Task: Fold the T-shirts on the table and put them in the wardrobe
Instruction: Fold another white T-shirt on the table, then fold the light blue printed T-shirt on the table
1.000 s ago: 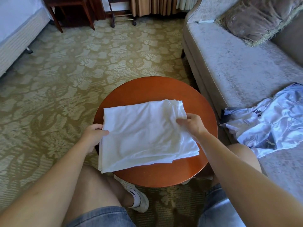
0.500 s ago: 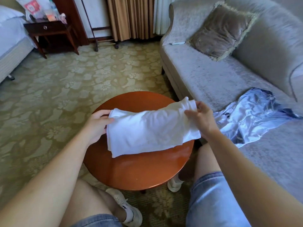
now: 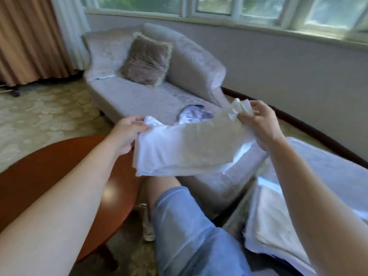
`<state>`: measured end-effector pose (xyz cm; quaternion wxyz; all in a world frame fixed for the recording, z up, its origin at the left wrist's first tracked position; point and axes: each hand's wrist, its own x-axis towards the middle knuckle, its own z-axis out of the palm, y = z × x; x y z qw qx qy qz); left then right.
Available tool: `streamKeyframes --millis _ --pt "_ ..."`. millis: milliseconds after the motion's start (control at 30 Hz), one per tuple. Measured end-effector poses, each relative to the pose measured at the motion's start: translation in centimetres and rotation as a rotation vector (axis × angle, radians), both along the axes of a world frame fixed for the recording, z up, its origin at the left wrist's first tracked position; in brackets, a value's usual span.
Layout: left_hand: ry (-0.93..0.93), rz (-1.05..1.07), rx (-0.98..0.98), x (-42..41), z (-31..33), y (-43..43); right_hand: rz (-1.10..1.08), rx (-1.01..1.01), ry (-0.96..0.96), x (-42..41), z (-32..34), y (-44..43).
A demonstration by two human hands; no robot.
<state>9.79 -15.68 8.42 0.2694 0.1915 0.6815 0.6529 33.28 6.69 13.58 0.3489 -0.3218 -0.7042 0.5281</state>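
A carpeted room with a curved wall under a row of windows (image 3: 229,8) is seen, with tan curtains (image 3: 29,36) drawn at the left. No box, basket or wardrobe is in view. A pale chaise sofa (image 3: 139,96) is set along the wall; a brown cushion (image 3: 146,59) is propped against its back, a thin white object lies beside the cushion, and a crumpled bluish-white garment (image 3: 192,116) is left on the seat, partly hidden behind the held cloth. A round wooden table (image 3: 49,172) is seen at lower left, its top bare where visible. Pale cloth (image 3: 268,226) is laid at lower right; what it is cannot be told. A knee in denim shorts (image 3: 189,226) is raised in the foreground, a white shoe (image 3: 148,226) below it.

A folded white T-shirt (image 3: 189,148) is held in the air, stretched between both hands, clear of the table and in front of the sofa. Its left edge is pinched by the left hand (image 3: 127,134), thumb over curled fingers. Its bunched right end is gripped by the right hand (image 3: 260,124), fingers closed around the fabric.
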Motion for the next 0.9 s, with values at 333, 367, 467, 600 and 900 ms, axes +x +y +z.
streamKeyframes --millis 333,367,467,600,900 --pt "-0.099 -0.668 -0.077 14.3 3.6 19.1 -0.459 -0.067 -0.054 25.9 6.0 5.7" --pt "-0.083 -0.68 -0.148 16.1 2.4 19.7 -0.483 -0.118 -0.109 28.0 4.8 6.1" --pt "-0.062 -0.662 -0.382 21.6 -3.3 19.4 -0.54 -0.312 -0.363 33.1 -2.8 7.3" --pt "-0.01 -0.835 -0.566 25.4 -10.0 16.8 -0.552 -0.524 -0.476 35.2 -10.9 4.9" --pt "0.398 -1.035 -0.633 24.7 -12.1 15.6 -0.625 -0.302 -0.632 33.9 -10.6 3.0"
